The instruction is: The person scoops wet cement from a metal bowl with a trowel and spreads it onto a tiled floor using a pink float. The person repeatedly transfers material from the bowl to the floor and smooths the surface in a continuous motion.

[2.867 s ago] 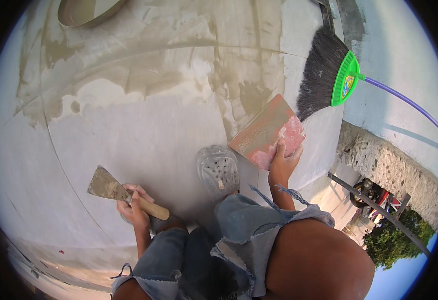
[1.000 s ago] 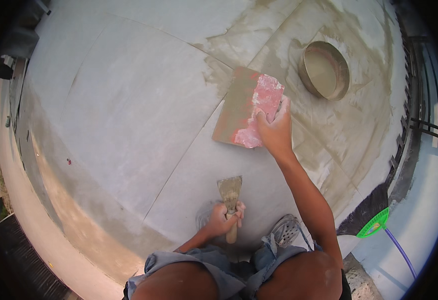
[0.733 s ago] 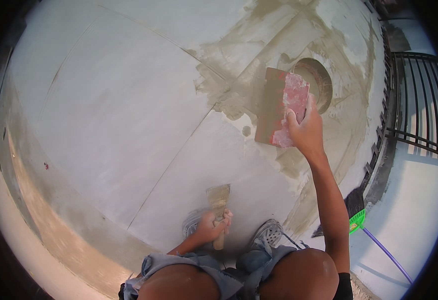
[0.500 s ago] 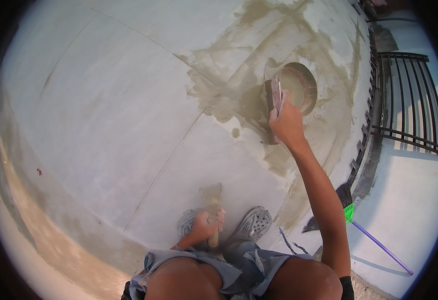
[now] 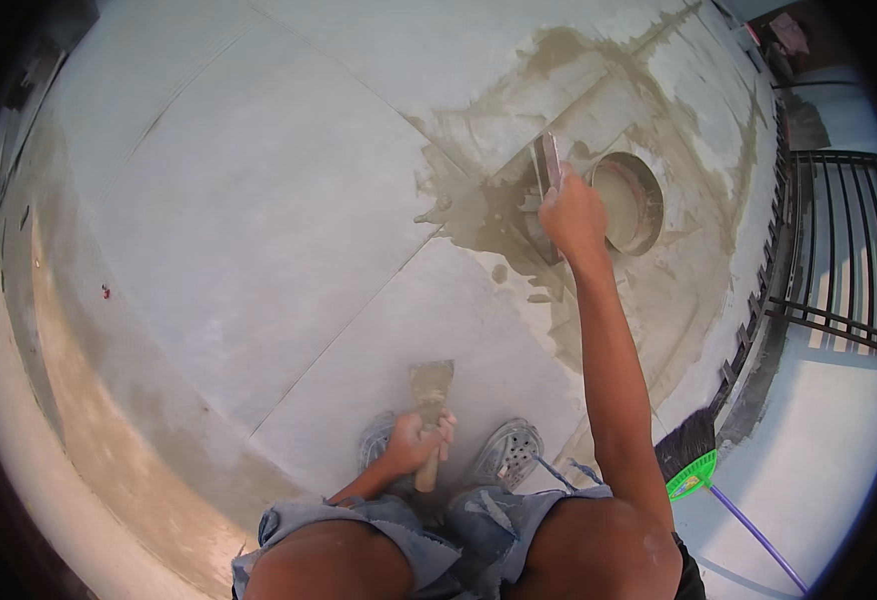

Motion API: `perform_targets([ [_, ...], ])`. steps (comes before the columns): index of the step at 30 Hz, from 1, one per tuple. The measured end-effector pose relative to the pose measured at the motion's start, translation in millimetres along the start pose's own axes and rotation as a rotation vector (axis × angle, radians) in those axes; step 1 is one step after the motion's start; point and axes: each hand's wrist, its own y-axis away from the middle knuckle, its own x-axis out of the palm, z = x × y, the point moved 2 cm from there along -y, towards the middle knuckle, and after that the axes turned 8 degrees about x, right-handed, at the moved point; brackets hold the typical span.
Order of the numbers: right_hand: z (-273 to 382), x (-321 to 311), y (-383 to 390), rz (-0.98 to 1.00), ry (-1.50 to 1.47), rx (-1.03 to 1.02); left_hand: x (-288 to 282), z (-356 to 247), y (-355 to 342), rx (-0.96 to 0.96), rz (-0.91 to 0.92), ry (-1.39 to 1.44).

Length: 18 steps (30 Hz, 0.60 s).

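Observation:
My right hand (image 5: 575,215) is closed around the handle of a long, narrow plastering trowel (image 5: 549,162), whose blade stands over wet grey-brown cement paste (image 5: 489,222) spread on the floor. Just right of that hand sits a round bucket (image 5: 656,205) with greyish slurry in it. Between my shoes, my left hand (image 5: 422,441) is wrapped around the wooden handle of a putty knife (image 5: 431,384). Its wide, smeared blade points away from me. Most of the trowel's handle is hidden by my fingers.
Pale floor slabs (image 5: 259,200) with thin joints stretch to the left and ahead. A broom (image 5: 692,470) with a green head and purple stick lies at the right. Beyond the floor's right edge stands a dark metal grille (image 5: 839,250). My grey clogs (image 5: 511,450) rest on the floor.
The trowel in my right hand has shifted to the left, away from the bucket's rim. The whole view has moved slightly; my left hand still holds the putty knife near my feet.

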Motion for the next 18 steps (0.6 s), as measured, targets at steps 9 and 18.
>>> perform_targets([
  [9, 22, 0, 48, 0.060, -0.063, -0.007, -7, 0, 6, -0.034, -0.026, -0.072],
  [18, 30, 37, 69, 0.087, -0.034, -0.131, -11, 8, 5, -0.063, -0.061, -0.049],
])
